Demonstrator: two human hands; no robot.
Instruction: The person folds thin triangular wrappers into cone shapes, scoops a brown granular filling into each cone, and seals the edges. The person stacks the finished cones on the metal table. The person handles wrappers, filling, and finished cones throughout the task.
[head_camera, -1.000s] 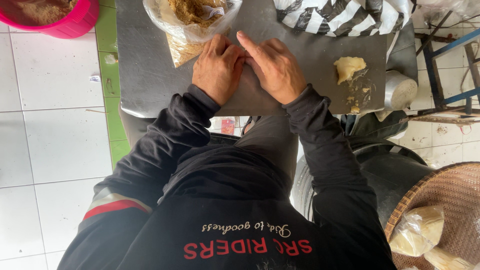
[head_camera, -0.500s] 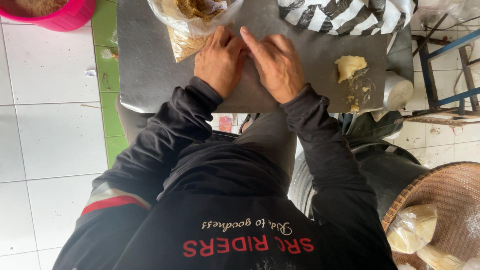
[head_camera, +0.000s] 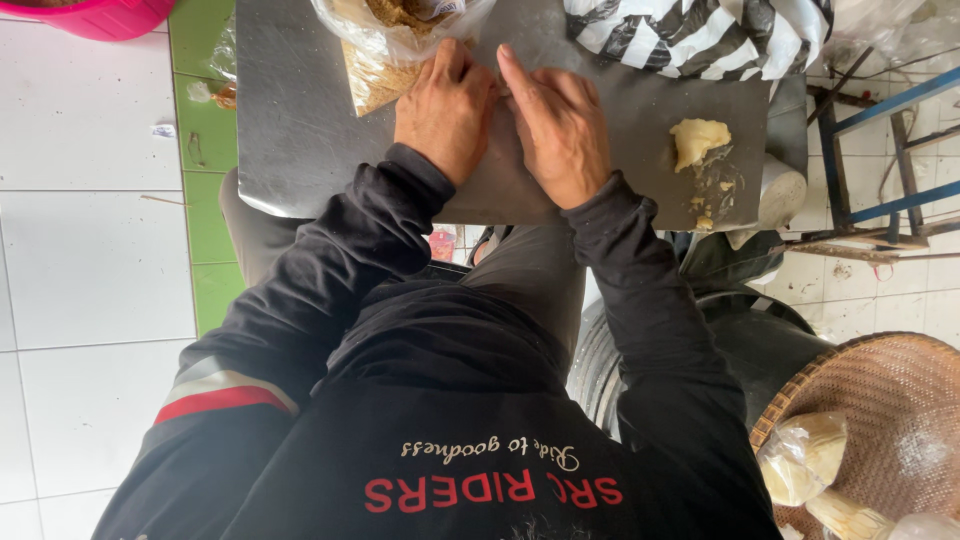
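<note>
My left hand (head_camera: 445, 110) and my right hand (head_camera: 560, 125) lie palm down side by side on a grey metal tabletop (head_camera: 300, 130), fingertips meeting. Whatever is under them is hidden. My left fingertips touch the lower edge of a clear plastic bag (head_camera: 385, 50) filled with brown crumbly stuff. A pale yellow lump of dough (head_camera: 697, 140) with crumbs below it lies to the right of my right hand, apart from it.
A black-and-white striped plastic bag (head_camera: 700, 35) sits at the table's far right. A pink tub (head_camera: 100, 15) stands on the white tiled floor at far left. A woven basket (head_camera: 890, 430) with wrapped pale packets is at lower right, and a blue metal frame (head_camera: 880, 150) at right.
Both hands stay pressed together at the same spot on the table. Only the view has shifted slightly.
</note>
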